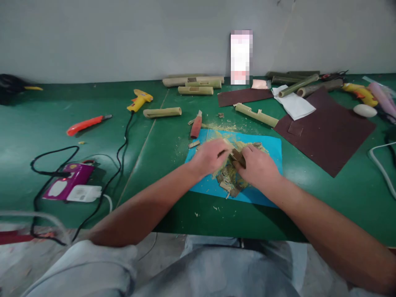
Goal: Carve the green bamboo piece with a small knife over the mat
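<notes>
My left hand (pixel 212 156) is closed on a pale bamboo piece (pixel 228 145), mostly covered by the fingers. Close against it, my right hand (pixel 258 165) grips a small brown piece (pixel 238 157) that looks like folded sandpaper. Both hands are above a blue sheet (pixel 269 194) strewn with bamboo dust and chips (pixel 227 181). Beyond the left hand lies a red-handled knife (pixel 196 127). A notched bamboo tube (pixel 256 115) rests past the sheet.
Several cut bamboo tubes (pixel 195 90) lie along the wall. To the right are brown sheets (pixel 328 136) and a white paper (pixel 295 105). At left sit a yellow glue gun (pixel 140 100), an orange cutter (pixel 85 126) and a purple power strip (pixel 69 179) with cables. A phone (pixel 241 57) leans on the wall.
</notes>
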{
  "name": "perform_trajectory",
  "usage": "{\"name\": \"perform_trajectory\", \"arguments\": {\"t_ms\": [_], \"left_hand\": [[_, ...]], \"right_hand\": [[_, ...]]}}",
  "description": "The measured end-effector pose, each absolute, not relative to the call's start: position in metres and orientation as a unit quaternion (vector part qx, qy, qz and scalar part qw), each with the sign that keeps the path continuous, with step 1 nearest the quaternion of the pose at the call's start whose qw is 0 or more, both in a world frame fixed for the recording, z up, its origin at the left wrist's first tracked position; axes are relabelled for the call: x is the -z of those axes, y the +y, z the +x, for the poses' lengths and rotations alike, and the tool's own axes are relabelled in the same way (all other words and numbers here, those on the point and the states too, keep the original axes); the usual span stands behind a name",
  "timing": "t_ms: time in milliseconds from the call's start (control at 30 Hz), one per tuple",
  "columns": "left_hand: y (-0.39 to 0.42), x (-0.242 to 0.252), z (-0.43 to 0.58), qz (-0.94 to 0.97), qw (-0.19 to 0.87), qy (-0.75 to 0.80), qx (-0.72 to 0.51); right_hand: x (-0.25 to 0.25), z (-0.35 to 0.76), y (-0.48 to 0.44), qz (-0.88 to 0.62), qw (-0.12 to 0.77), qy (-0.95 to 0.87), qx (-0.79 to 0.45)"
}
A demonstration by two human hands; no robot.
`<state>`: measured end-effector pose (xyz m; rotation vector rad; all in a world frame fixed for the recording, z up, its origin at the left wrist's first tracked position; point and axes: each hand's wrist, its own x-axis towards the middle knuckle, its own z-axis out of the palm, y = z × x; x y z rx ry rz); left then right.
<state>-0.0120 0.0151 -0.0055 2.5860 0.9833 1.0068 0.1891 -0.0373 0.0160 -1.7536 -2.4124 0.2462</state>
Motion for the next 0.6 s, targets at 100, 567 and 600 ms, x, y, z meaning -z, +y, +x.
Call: {"name": "perform_trajectory", "arguments": {"t_ms": [100, 567, 600], "left_hand": [[0.0178, 0.006, -0.0154, 0.854, 0.098, 0.356, -0.366], [0.0176, 0.0063, -0.0143, 0.856, 0.109, 0.366, -0.349], [0.018, 0.0064, -0.0147, 0.86, 0.113, 0.359, -0.346]], "right_hand": [[-0.0167, 0.189, -0.0372, -0.587, 0.074, -0.802, -0.084], [-0.0183, 0.1888, -0.0376, -0.587, 0.068, -0.802, -0.087], [-0.0183, 0.1887, -0.0376, -0.586, 0.067, -0.803, -0.086]]}}
